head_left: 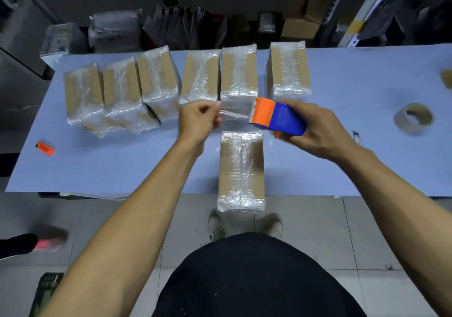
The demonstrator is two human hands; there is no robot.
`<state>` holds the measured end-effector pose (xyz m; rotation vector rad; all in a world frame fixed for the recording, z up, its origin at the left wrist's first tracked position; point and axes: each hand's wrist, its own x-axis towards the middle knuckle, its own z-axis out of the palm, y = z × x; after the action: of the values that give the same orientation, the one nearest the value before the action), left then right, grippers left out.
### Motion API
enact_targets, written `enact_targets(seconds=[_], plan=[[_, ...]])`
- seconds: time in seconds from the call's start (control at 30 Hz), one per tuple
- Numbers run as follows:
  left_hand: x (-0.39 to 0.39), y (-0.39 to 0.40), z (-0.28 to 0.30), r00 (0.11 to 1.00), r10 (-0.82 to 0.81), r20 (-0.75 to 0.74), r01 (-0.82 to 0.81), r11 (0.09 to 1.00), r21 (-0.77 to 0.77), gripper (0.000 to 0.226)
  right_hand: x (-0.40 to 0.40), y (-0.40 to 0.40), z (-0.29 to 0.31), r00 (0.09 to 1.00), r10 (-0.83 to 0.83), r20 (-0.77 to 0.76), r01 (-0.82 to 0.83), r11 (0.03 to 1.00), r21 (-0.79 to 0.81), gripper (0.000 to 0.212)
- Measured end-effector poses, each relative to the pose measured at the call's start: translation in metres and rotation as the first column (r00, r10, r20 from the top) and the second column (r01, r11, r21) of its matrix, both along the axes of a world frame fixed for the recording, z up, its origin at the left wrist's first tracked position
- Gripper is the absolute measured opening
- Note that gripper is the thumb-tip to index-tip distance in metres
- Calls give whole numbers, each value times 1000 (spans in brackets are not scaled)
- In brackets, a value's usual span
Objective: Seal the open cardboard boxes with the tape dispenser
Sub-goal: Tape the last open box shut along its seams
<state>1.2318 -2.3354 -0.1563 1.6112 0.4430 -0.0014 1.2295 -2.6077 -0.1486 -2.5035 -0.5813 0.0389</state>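
- Right hand point(318, 131) grips the dispenser point(278, 117) above the table point(342, 165).
- Left hand point(198, 121), at its 9 o'clock, pinches the tape point(236, 114) end.
- Box point(241, 170) lies at the dispenser's 6 o'clock; six boxes point(200, 77) line 12 o'clock.

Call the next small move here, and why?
Probably lower the stretched tape onto the near box. The left hand pinches the tape's free end while the right hand grips the tape dispenser, both held above the table, and that box sits right below them.
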Motion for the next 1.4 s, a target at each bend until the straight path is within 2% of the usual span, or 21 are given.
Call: enact_targets(seconds=[0.17, 0.43, 0.57, 0.63, 0.7, 0.77, 0.83, 0.93, 0.97, 1.03, 1.1, 1.17, 1.23, 1.4], plan=[[-12, 34, -32, 994, 51, -98, -40, 993, 111, 21, 0, -36, -19, 995, -81, -61, 70, 984, -162, 50], [-15, 18, -65, 985, 87, -149, -67, 989, 132, 19, 8, -41, -56, 977, -144, -156, 106, 967, -231, 51], [-21, 6, -85, 959, 144, -243, -118, 986, 119, 22, 8, -33, -60, 959, -171, -227, 121, 969, -217, 51], [-19, -8, -93, 941, 190, -279, -174, 981, 82, 21, 8, -30, -63, 950, -189, -249, 138, 968, -210, 50], [-15, -21, -96, 906, 215, -364, -249, 967, -48, 17, 6, -29, -67, 940, -212, -268, 161, 967, -198, 48], [-14, -24, -99, 838, 142, -527, -289, 934, -208, 29, 3, -30, -73, 933, -212, -291, 168, 971, -169, 47], [-16, -20, -99, 797, 65, -600, -236, 948, -211, 36, 0, -30, -77, 934, -178, -311, 147, 982, -121, 49], [-9, -17, -97, 842, 135, -523, -165, 986, -12, 40, 0, -28, -81, 928, -160, -336, 147, 987, -65, 51], [-7, -18, -94, 866, 120, -486, -128, 992, 17, 48, 0, -28, -82, 927, -151, -343, 139, 989, -60, 51], [-8, -26, -85, 895, -25, -446, 60, 996, 66, 70, 1, -28, -85, 928, -132, -350, 122, 991, -49, 53], [-12, -33, -86, 899, -118, -422, 218, 956, 197, 80, 2, -29, -88, 926, -116, -360, 113, 993, -30, 54], [-15, -32, -90, 908, -118, -402, 233, 940, 251, 84, 2, -35, -89, 927, -95, -363, 91, 995, -28, 53], [-17, -31, -91, 911, -96, -402, 205, 949, 238, 87, 0, -49, -90, 925, -91, -368, 73, 995, -64, 53], [-18, -37, -87, 931, -97, -351, 194, 948, 252, 64, -3, -69, -88, 923, -173, -345, 66, 951, -301, 51]])
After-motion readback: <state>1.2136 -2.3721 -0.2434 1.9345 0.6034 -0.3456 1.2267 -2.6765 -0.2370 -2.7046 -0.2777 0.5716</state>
